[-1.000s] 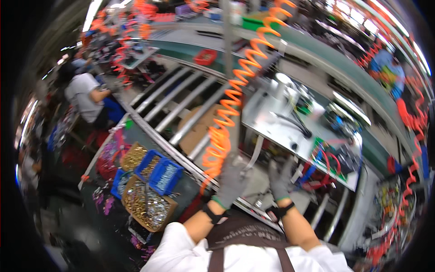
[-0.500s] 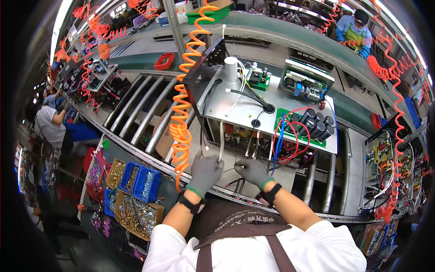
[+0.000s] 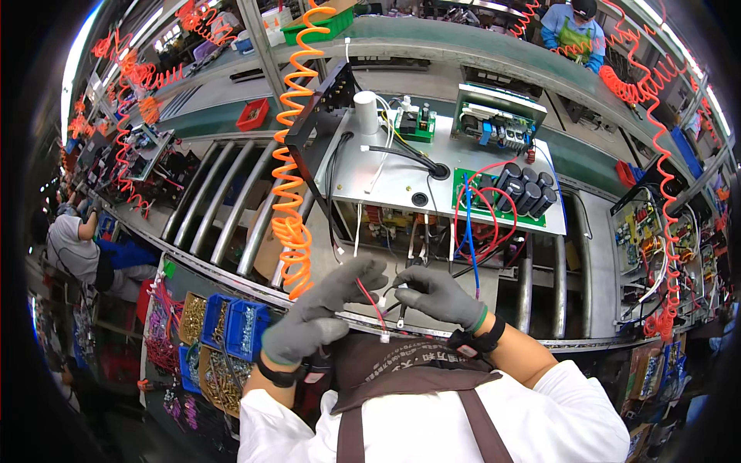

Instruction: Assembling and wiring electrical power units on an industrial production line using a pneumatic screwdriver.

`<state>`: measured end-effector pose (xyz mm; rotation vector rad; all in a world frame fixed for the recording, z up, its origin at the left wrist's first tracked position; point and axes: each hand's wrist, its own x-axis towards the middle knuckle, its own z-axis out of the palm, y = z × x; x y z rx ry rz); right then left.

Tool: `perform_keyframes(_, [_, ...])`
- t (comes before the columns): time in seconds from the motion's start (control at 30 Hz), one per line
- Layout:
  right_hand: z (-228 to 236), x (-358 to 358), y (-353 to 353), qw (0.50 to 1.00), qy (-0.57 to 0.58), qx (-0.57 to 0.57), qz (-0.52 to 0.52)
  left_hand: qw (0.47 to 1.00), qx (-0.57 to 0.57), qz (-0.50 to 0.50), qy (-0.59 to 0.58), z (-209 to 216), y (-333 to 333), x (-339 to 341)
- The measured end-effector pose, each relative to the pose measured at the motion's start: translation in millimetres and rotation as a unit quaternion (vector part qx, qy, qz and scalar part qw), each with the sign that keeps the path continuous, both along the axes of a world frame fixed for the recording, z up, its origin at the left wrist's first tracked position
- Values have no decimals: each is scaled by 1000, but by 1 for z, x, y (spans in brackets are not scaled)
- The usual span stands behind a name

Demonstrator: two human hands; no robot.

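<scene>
My left hand (image 3: 316, 312), in a grey glove, has its fingers stretched out and its thumb apart. Beside its fingertips a red wire (image 3: 369, 299) ends in a white connector (image 3: 384, 337). My right hand (image 3: 441, 297), gloved alike, is closed in a pinch on a small white connector (image 3: 401, 287); its cable is partly hidden by the fingers. Beyond both hands stands a metal chassis (image 3: 386, 181), with a green circuit board of black capacitors (image 3: 528, 190) and looped red and blue wires (image 3: 469, 231). A white cable (image 3: 357, 231) hangs from its front.
An orange coiled hose (image 3: 289, 201) hangs left of the chassis, over conveyor rollers (image 3: 224, 204). Blue bins (image 3: 245, 330) and boxes of screws (image 3: 224, 382) lie at lower left. Another opened unit (image 3: 656, 239) stands at right. A co-worker (image 3: 575, 35) works across the line.
My left hand has opened and turned palm-inward, away from the white cable. My right hand has moved left toward it. The red wire with its connector now shows between them. The view has shifted slightly.
</scene>
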<state>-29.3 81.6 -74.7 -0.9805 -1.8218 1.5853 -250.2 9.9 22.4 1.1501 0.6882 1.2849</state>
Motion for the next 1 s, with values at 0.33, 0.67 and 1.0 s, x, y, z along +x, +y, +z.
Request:
perform_keyframes(0.33, [32,4,-9,977,-80,186,-70,715,393,252,520,34,50,-5])
perform_keyframes(0.67, [42,66,12,927,-240,258,-126,770,260,-1,583,-98,100,8])
perform_keyframes(1.0, [101,39,-2,912,-228,316,-130,971,-153,181,-8,-161,160,101])
